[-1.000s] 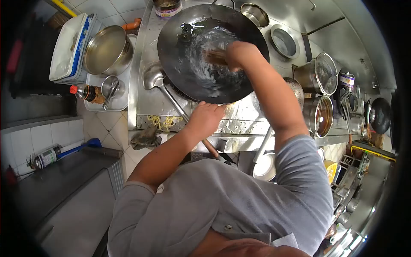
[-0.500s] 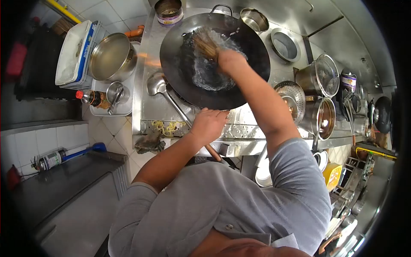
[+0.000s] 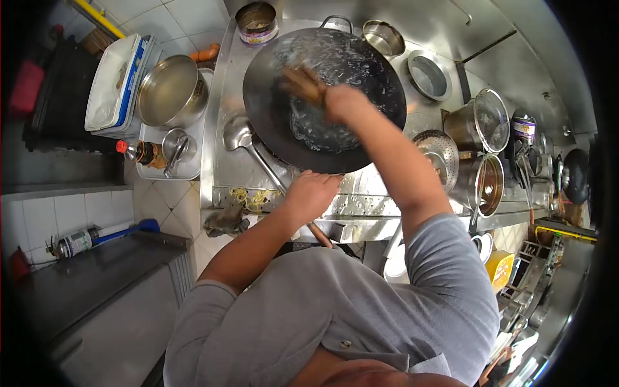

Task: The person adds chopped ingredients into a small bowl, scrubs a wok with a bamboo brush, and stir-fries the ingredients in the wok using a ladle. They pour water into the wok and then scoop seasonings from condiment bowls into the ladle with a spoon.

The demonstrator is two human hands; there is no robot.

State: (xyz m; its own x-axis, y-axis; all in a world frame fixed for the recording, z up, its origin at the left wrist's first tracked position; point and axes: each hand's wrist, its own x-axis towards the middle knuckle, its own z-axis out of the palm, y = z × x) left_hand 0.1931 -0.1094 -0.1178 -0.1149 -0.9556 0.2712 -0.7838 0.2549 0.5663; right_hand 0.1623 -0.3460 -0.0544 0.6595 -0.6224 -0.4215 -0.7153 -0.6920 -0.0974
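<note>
A large dark wok [image 3: 380, 122] sits on the steel stove top, with water swirling inside it. My right hand [image 3: 345, 103] is closed around a brown bristle brush [image 3: 303, 84], whose blurred bristles are over the wok's left part. My left hand [image 3: 313, 192] rests at the wok's near rim, its fingers pressed together; what they grip, if anything, is hidden. Beside that hand, a steel ladle [image 3: 238, 133] lies on the stove, its handle running under my left forearm.
A steel pot [image 3: 169, 91] and a red-capped bottle [image 3: 147, 153] are at the left. Noodle scraps [image 3: 253, 197] and a dark rag [image 3: 225, 221] lie near the front edge. Right of the wok are a perforated skimmer [image 3: 442, 151] and pots with strainers [image 3: 491, 120].
The brush and my right hand have swept left since the earliest frame, then slightly down. Water has spread up the wok's far wall. My left hand stays at the near rim.
</note>
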